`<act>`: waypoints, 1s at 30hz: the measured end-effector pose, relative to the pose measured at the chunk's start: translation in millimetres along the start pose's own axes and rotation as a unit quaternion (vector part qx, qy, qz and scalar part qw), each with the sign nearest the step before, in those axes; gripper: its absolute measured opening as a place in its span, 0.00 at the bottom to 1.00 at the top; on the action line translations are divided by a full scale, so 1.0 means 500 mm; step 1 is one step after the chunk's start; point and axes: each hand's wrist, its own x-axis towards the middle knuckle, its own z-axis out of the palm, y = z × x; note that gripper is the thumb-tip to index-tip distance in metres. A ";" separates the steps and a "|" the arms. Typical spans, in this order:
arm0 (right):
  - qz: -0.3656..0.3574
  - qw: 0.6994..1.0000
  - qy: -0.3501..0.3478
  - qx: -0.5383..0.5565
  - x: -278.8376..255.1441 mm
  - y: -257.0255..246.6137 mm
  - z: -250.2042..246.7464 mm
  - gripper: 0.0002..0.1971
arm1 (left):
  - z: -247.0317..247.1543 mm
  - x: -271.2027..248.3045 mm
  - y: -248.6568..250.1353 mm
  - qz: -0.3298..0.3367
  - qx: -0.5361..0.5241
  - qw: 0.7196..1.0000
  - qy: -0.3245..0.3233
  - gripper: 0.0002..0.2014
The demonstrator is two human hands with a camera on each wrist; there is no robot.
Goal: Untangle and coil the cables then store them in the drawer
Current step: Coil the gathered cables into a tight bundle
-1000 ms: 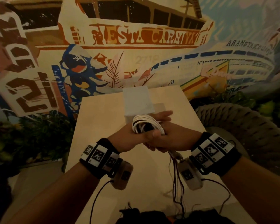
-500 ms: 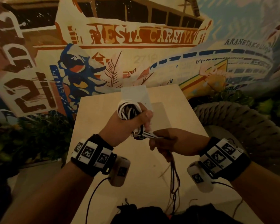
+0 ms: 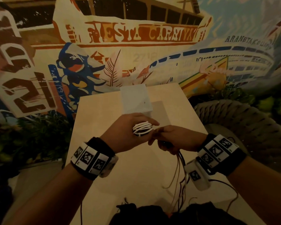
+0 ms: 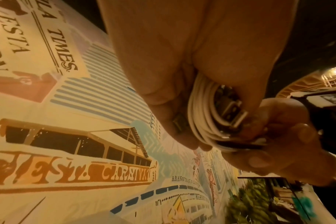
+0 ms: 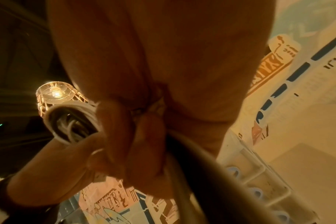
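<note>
A white cable coil (image 3: pixel 142 129) is wound round the fingers of my left hand (image 3: pixel 130 127), which is turned knuckles up above the table (image 3: pixel 104 127). In the left wrist view the coil (image 4: pixel 201 115) sits in the curled fingers with a USB plug (image 4: pixel 234 115) inside its loop. My right hand (image 3: pixel 166 138) meets the coil from the right. It grips a bunch of thin dark cables (image 3: pixel 179 169) that hang down to the table's near edge. A white drawer box (image 3: pixel 136 99) stands just behind the hands.
A painted mural wall (image 3: pixel 136 34) rises behind the table. A woven rope chair (image 3: pixel 243 124) stands at the right and plants (image 3: pixel 31 135) at the left. Bare tabletop lies left of and below the hands. A lit lamp (image 5: pixel 57 94) hangs overhead.
My left hand raised the coil away from the right hand, then rolled knuckles up and came back down. The right hand stayed low with the dark cables and touches the coil again.
</note>
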 end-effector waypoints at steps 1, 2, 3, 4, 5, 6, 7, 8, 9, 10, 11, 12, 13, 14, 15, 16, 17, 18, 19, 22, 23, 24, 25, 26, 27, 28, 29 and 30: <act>0.003 1.000 0.000 0.005 0.002 0.000 0.000 0.19 | -0.002 0.001 0.000 -0.001 0.017 1.000 -0.011 0.18; 0.006 1.000 -0.004 0.012 0.004 -0.001 -0.001 0.19 | -0.006 0.002 0.004 0.003 0.036 0.999 -0.024 0.18; 0.010 1.000 -0.008 0.022 0.004 -0.002 0.000 0.18 | -0.007 0.004 0.004 0.012 0.057 0.998 -0.037 0.16; 0.015 0.999 -0.011 0.037 0.004 -0.003 0.000 0.18 | -0.006 0.004 0.004 0.025 0.083 0.995 -0.048 0.15; 0.023 0.998 -0.013 0.054 0.004 -0.003 -0.001 0.20 | -0.003 0.003 0.002 0.038 0.112 0.991 -0.055 0.13; 0.032 0.997 -0.014 0.074 0.004 -0.003 -0.003 0.21 | 0.000 0.002 0.002 0.048 0.140 0.987 -0.060 0.13; 0.039 0.995 -0.014 0.093 0.006 -0.002 -0.006 0.20 | 0.003 0.000 0.002 0.055 0.165 0.983 -0.064 0.13; 0.042 0.993 -0.014 0.110 0.009 0.001 -0.009 0.18 | 0.006 -0.003 0.004 0.055 0.185 0.979 -0.070 0.14; 0.043 0.992 -0.012 0.119 0.012 0.004 -0.012 0.17 | 0.009 -0.005 0.008 0.060 0.201 0.975 -0.066 0.14; 0.044 0.991 -0.011 0.125 0.015 0.006 -0.014 0.17 | 0.012 -0.004 0.014 0.061 0.221 0.972 -0.061 0.14; 0.044 0.991 -0.007 0.124 0.018 0.007 -0.014 0.17 | 0.017 -0.004 0.017 0.055 0.238 0.968 -0.061 0.15; 0.044 0.992 -0.004 0.118 0.018 0.005 -0.014 0.18 | 0.021 -0.002 0.022 0.040 0.247 0.966 -0.069 0.15; 0.044 0.993 -0.003 0.110 0.017 0.002 -0.011 0.18 | 0.029 0.001 0.019 0.022 0.255 0.963 -0.082 0.15; 0.045 0.994 -0.007 0.103 0.016 -0.001 -0.009 0.19 | 0.035 0.003 0.016 0.001 0.258 0.962 -0.092 0.15; 0.046 0.994 -0.018 0.100 0.015 -0.005 -0.007 0.20 | 0.042 0.007 0.011 -0.023 0.259 0.960 -0.100 0.14; 0.047 0.994 -0.032 0.098 0.014 -0.009 -0.006 0.21 | 0.046 0.009 0.008 -0.043 0.262 0.958 -0.109 0.14; 0.049 0.993 -0.050 0.095 0.016 -0.009 -0.008 0.23 | 0.051 0.009 0.007 -0.054 0.262 0.957 -0.115 0.14; 0.054 0.992 -0.071 0.091 0.019 -0.007 -0.011 0.25 | 0.055 0.010 0.009 -0.061 0.260 0.956 -0.121 0.13; 0.061 0.990 -0.094 0.088 0.022 -0.004 -0.015 0.28 | 0.059 0.008 0.009 -0.059 0.262 0.955 -0.123 0.14; 0.078 0.985 -0.137 0.067 0.029 0.004 -0.021 0.32 | 0.068 -0.001 0.019 -0.021 0.260 0.960 -0.102 0.11; 0.081 0.986 -0.138 0.044 0.029 0.003 -0.019 0.29 | 0.071 -0.002 0.024 -0.017 0.256 0.962 -0.097 0.09; 0.081 0.987 -0.135 0.012 0.029 0.000 -0.014 0.23 | 0.072 -0.002 0.032 -0.024 0.260 0.959 -0.109 0.09; 0.082 0.988 -0.127 -0.029 0.028 -0.005 -0.008 0.17 | 0.075 -0.002 0.039 -0.034 0.272 0.953 -0.132 0.10; 0.081 0.987 -0.118 -0.075 0.028 -0.010 -0.003 0.12 | 0.079 -0.001 0.044 -0.042 0.289 0.944 -0.153 0.12; 0.082 0.984 -0.106 -0.121 0.029 -0.015 0.001 0.10 | 0.082 0.001 0.046 -0.043 0.303 0.937 -0.169 0.12; 0.085 0.979 -0.090 -0.165 0.032 -0.019 0.007 0.11 | 0.086 0.004 0.047 -0.045 0.310 0.932 -0.183 0.12; 0.090 0.973 -0.069 -0.204 0.034 -0.023 0.012 0.13 | 0.089 0.005 0.046 -0.046 0.313 0.929 -0.191 0.12; 0.093 0.966 -0.044 -0.238 0.037 -0.025 0.019 0.14 | 0.091 0.007 0.046 -0.052 0.314 0.927 -0.196 0.11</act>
